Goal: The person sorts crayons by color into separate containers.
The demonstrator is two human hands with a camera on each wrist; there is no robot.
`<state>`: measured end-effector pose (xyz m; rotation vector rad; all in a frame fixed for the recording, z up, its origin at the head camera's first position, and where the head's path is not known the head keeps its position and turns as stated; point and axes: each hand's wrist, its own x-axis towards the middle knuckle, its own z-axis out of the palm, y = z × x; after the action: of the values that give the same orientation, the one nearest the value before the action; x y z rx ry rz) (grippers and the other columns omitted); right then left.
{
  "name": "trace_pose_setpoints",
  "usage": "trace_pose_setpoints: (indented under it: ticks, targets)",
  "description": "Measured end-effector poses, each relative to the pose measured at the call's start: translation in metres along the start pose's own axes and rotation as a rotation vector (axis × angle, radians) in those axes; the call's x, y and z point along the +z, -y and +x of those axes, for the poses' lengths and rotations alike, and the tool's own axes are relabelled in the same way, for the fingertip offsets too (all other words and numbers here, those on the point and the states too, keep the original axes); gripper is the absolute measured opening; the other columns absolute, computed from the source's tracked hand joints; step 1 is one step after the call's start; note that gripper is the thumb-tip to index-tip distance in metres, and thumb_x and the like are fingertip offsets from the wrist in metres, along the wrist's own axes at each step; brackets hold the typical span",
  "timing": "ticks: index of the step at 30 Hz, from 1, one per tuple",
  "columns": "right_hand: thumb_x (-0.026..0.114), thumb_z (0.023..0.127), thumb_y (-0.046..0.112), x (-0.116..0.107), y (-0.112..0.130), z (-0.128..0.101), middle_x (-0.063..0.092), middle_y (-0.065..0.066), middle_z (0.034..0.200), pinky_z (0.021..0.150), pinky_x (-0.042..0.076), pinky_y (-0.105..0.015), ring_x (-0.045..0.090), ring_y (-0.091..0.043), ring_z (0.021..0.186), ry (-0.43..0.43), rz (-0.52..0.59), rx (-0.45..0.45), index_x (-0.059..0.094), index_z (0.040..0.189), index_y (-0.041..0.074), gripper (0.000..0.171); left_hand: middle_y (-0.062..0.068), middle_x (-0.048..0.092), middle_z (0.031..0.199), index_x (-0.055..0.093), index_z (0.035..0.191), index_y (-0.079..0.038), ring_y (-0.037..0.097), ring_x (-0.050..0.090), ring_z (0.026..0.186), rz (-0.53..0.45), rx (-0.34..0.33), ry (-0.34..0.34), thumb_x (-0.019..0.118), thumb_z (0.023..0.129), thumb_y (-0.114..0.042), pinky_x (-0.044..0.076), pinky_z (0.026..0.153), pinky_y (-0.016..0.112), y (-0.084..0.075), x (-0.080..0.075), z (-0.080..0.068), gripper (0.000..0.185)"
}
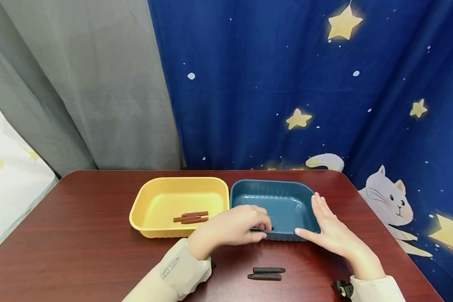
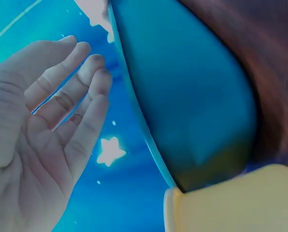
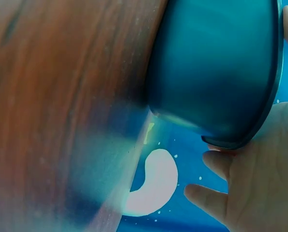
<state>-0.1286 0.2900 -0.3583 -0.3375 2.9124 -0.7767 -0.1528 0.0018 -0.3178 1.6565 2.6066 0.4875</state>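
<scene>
My left hand (image 1: 245, 224) reaches over the near rim of a blue plastic basket (image 1: 275, 183), its fingers loosely bent. In the left wrist view no object shows between those fingers. A dark piece (image 1: 256, 229) lies inside by the near wall, mostly hidden by the fingers. On the basket's right side my right hand (image 1: 334, 233) touches the rim, fingers straight and spread, thumb at the near corner. Two black crayons (image 1: 269, 270) lie side by side on the table in front of the basket.
A yellow plastic basket (image 1: 147, 230) stands directly left of the blue one, with several brown-red crayons (image 1: 194, 220) in it. Both sit on a dark red wooden table (image 1: 79, 235). Behind the table hang a grey curtain (image 1: 117, 105) and a blue star-patterned curtain (image 1: 249, 105).
</scene>
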Motion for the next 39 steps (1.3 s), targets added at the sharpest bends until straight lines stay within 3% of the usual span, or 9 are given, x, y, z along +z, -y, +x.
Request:
trace_pose_setpoints:
  ticks: [3,9,17,26,31,34,39]
  targets:
    - [0.066,0.087,0.059,0.001,0.001,-0.001,-0.001,-0.025,0.166,0.107,0.012,-0.081,-0.001,-0.046,0.152,-0.009,-0.025,0.007,0.003,0.157,-0.005,0.114,-0.005,0.065,0.092,0.074,0.101,-0.013,0.002,0.058,0.084,0.003,0.028,0.017,0.068,0.093,-0.019,0.044,0.077,0.009,-0.009,0.002,-0.004,0.011]
    - [0.064,0.087,0.060,0.001,0.003,-0.003,0.000,-0.025,0.166,0.106,0.013,-0.082,0.000,-0.047,0.152,-0.017,-0.044,0.017,0.005,0.157,-0.005,0.112,-0.010,0.064,0.086,0.073,0.101,-0.015,-0.004,0.053,0.076,-0.004,0.023,0.082,0.071,0.091,-0.020,0.038,0.071,0.005,-0.019,0.014,-0.007,0.012]
    - [0.064,0.088,0.060,0.000,0.003,-0.003,-0.001,-0.025,0.166,0.106,0.012,-0.081,-0.001,-0.047,0.152,-0.012,-0.043,0.026,0.004,0.157,-0.005,0.113,-0.015,0.064,0.085,0.073,0.101,-0.018,-0.011,0.052,0.074,-0.029,0.069,0.211,0.072,0.090,-0.019,0.037,0.071,0.001,-0.022,0.033,0.006,0.010]
    - [0.063,0.088,0.061,0.002,0.004,-0.001,0.001,-0.026,0.165,0.106,0.014,-0.081,0.001,-0.048,0.152,-0.013,-0.059,0.015,0.005,0.157,-0.007,0.113,-0.016,0.057,0.066,0.074,0.096,-0.019,-0.007,0.049,0.065,-0.039,-0.013,0.280,0.076,0.087,-0.021,0.037,0.062,0.005,-0.024,0.040,0.008,0.009]
    - [0.063,0.088,0.061,0.005,0.002,-0.002,0.001,-0.026,0.165,0.106,0.014,-0.081,0.002,-0.048,0.152,-0.007,-0.049,0.023,0.005,0.157,-0.006,0.113,-0.017,0.056,0.059,0.075,0.091,-0.021,-0.008,0.048,0.061,0.016,-0.017,0.320,0.077,0.086,-0.024,0.037,0.058,0.006,-0.025,0.048,0.008,0.006]
    - [0.063,0.088,0.062,0.006,0.002,-0.002,0.001,-0.026,0.165,0.107,0.014,-0.081,0.003,-0.048,0.152,-0.007,-0.051,0.027,0.005,0.157,-0.006,0.113,-0.018,0.059,0.059,0.075,0.087,-0.022,-0.009,0.048,0.060,0.027,-0.024,0.333,0.078,0.085,-0.025,0.037,0.057,0.006,-0.025,0.051,0.009,0.005]
    - [0.063,0.087,0.062,0.002,0.003,-0.001,0.002,-0.027,0.165,0.107,0.014,-0.080,0.003,-0.048,0.151,-0.016,-0.059,0.015,0.006,0.157,-0.007,0.113,-0.017,0.064,0.069,0.074,0.084,-0.020,-0.010,0.051,0.064,-0.047,-0.097,0.349,0.079,0.085,-0.023,0.040,0.060,0.005,-0.023,0.052,0.012,0.006]
